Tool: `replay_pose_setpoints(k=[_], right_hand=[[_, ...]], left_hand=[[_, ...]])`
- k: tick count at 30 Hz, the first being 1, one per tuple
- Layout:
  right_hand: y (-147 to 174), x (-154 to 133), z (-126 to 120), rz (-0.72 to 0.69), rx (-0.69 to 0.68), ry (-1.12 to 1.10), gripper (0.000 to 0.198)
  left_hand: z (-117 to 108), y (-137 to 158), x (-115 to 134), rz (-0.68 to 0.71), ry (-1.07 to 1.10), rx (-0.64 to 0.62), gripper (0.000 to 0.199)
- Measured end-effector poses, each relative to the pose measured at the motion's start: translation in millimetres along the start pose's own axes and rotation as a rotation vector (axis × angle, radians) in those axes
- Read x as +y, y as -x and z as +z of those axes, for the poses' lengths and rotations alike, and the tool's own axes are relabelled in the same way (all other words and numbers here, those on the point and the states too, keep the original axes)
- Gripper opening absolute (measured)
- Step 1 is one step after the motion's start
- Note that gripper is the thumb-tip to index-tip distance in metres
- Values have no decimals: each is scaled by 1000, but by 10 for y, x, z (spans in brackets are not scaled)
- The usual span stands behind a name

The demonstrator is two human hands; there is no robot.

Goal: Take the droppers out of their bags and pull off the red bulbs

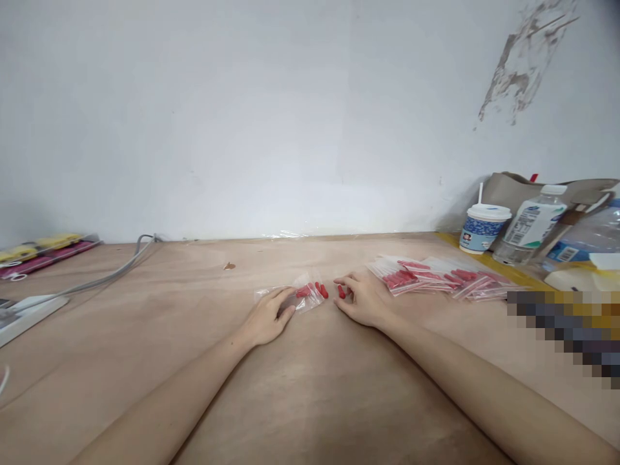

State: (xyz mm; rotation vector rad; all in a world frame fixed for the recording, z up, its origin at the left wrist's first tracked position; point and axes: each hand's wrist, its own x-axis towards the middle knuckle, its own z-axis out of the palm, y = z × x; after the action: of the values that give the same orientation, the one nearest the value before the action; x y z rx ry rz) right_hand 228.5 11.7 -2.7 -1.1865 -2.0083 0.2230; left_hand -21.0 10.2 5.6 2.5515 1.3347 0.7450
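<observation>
My left hand point(269, 318) rests on a small clear plastic bag point(312, 300), its thumb held apart from the fingers. Several small red pieces point(304, 290) show in or under the bag by the fingertips; exactly what they are is too small to tell. Two more red pieces point(321, 289) lie at the bag's right edge. To the right, my right hand point(361, 300) has its thumb and fingers spread around a single red piece point(341, 292), with no clear grip on it. Beyond that hand lies a pile of clear bags point(436, 276) filled with similar red pieces.
A paper cup point(484, 229) with a straw and a plastic bottle point(533, 223) stand at the right near the wall. On the left lie a grey cable point(109, 274), a white power strip point(36, 313) and yellow and magenta packets point(48, 252). A white wall point(290, 129) borders the wooden table point(310, 400).
</observation>
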Motion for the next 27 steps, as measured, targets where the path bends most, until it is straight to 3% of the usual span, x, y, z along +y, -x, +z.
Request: replay_pose_setpoints(k=[6, 13, 19, 23, 27], right_hand=[[-44, 0, 135, 84, 25, -197, 29], [-58, -18, 123, 116, 17, 66, 16], [-73, 20, 118, 166, 41, 117, 14], [-68, -16, 55, 96, -14, 93, 16], [-50, -52, 8, -110, -118, -59, 22]], left_hand=[[-31, -23, 14, 53, -4, -30, 40], [-41, -36, -23, 73, -23, -89, 41], [-39, -26, -22, 76, -39, -96, 41], [-44, -37, -46, 85, -54, -126, 42], [-79, -77, -104, 117, -84, -224, 44]])
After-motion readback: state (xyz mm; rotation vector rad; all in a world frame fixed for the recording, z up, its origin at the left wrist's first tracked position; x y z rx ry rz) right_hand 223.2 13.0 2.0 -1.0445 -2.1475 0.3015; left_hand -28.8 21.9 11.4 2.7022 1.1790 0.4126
